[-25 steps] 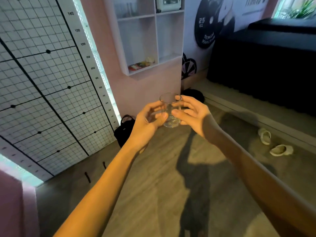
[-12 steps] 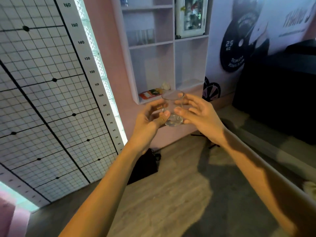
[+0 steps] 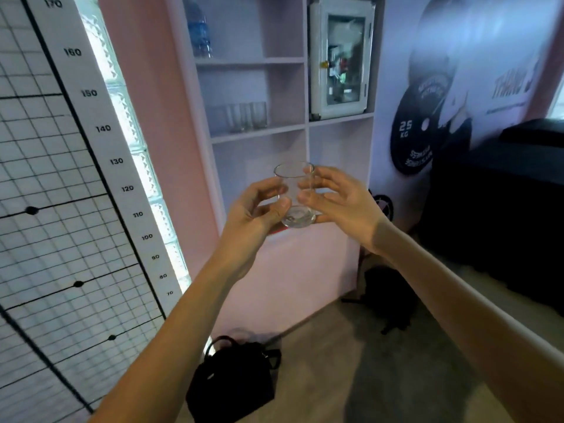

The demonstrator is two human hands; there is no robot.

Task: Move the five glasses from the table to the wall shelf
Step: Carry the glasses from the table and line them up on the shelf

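I hold one clear empty glass [image 3: 295, 195] upright in front of me with both hands. My left hand [image 3: 254, 213] grips its left side, thumb near the base. My right hand [image 3: 337, 201] wraps the right side, fingers curled round the wall. The white wall shelf [image 3: 306, 87] is straight ahead, behind the glass. On its middle left compartment stand several clear glasses [image 3: 245, 116] in a row. The table is out of view.
A water bottle [image 3: 200, 29] stands on the upper shelf and a glass-door cabinet [image 3: 341, 56] fills the upper right compartment. A black bag [image 3: 235, 383] lies on the floor below. A height-chart grid covers the left wall; a dark bench [image 3: 503, 209] is at right.
I have come closer to the shelf and my view has tilted up. The glass, held in both hands, has risen toward the shelf compartments.
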